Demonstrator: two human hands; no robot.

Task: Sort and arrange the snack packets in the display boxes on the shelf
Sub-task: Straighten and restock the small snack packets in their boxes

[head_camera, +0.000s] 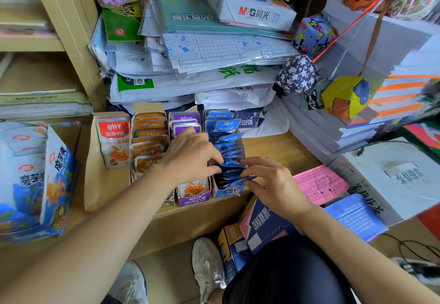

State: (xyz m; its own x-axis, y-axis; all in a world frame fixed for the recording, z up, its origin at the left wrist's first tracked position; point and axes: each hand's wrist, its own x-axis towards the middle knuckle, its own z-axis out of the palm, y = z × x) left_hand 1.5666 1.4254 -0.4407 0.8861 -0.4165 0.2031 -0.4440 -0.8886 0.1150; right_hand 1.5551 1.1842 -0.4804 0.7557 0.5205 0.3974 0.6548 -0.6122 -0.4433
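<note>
Blue packets (229,148) stood in a row in blue display box (225,193), rightmost of the boxes on shelf (273,146). L hand (190,154) pinched one mid-row. R hand (269,180), just beside it but not touching, gripped others nearer box front. Purple box (194,199) adjoined on L, partly beneath L hand.

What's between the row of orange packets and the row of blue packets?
The row of purple packets, partly hidden under the left hand, as the head view shows.
</note>
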